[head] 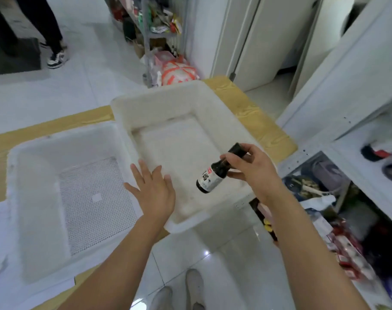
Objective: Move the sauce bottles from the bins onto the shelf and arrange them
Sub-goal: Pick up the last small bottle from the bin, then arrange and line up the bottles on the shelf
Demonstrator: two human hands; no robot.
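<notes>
My right hand (253,168) grips a small dark sauce bottle (213,175) by its neck and black cap. The bottle hangs tilted, its white label toward me, above the near right corner of the right white bin (159,104). My left hand (152,189) is flat with fingers spread over that bin's near left rim and holds nothing. No bottles show inside that bin. The left white bin (34,198) has a perforated floor and also holds nothing. The white shelf unit (347,90) stands at the right, with blurred dark items on its tier (378,157).
Both bins rest on a wooden table (253,101). Packaged goods crowd the lower shelf tier (347,231) at right. A cluttered rack and a red-white bag (177,72) stand beyond the table. A person's legs and shoes (56,57) are at the far left. My feet (179,291) are on the tiled floor.
</notes>
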